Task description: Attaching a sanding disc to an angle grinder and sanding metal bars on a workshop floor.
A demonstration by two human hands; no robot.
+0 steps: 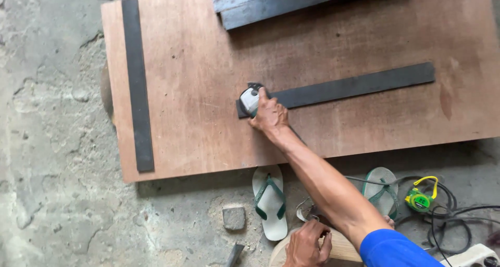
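Rough concrete floor (52, 142), cracked and dusty, with a plywood board (208, 64) laid flat on it. Right hand (270, 113) reaches out, clenched around a small grey power tool (249, 99) pressed at the near end of a flat metal bar (359, 85) lying on the board. Bar looks stiff, heavy and hard-edged (best gripped mid-length, by the flats). Left hand (306, 244) rests curled on a round wooden seat (341, 249); cannot tell whether it grips. More bars on the board, sandals and a tape measure (421, 196) near the cables.
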